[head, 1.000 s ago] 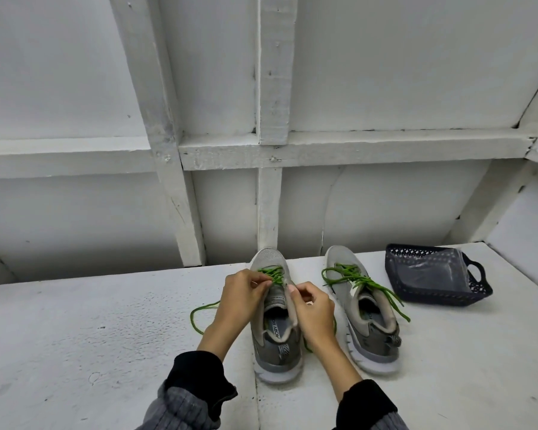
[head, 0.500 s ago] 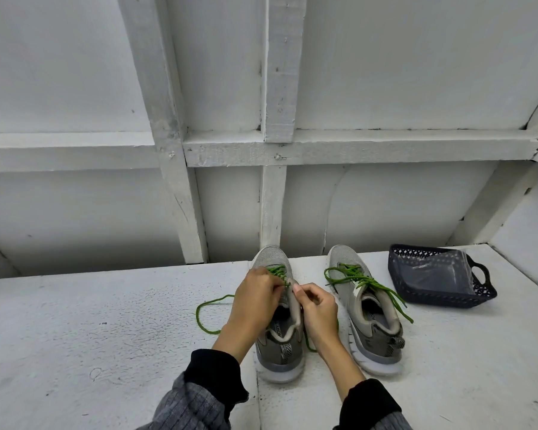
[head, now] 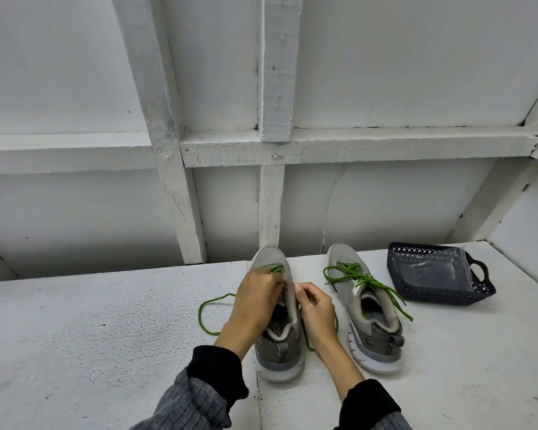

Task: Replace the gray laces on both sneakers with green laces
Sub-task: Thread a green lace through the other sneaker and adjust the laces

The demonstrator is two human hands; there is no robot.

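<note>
Head view. Two gray sneakers stand side by side on a white painted table (head: 75, 336), toes pointing away toward a white framed wall (head: 385, 72).

Left sneaker (head: 280, 352): partly laced. A green lace (head: 204, 318) is threaded through the front eyelets near the toe; one free end runs out to the left and lies in an open loop on the table, and another stretch shows between the two shoes, beside the right wrist. The insole carries printed lettering, of which only "ORY" can be read; the rest is hidden by the collar.

Left hand (head: 258, 302): fingers curled over the left edge of the lacing area, pinching the green lace at the eyelets. Right hand (head: 316, 308): fingers curled at the right edge of the same shoe's collar, thumb raised. Whether it holds the lace or only the shoe's edge cannot be told.

Right sneaker (head: 370, 330): just beside the left one, not touching it. Its own green lacing (head: 367, 279) crosses the upper, with loose ends trailing over the collar and down the right side. The insole print is too small to read.

A dark perforated basket (head: 438, 297) with a loop handle stands to the right of the sneakers, near them but apart. A clear plastic bag (head: 432, 268) lies inside it.
</note>
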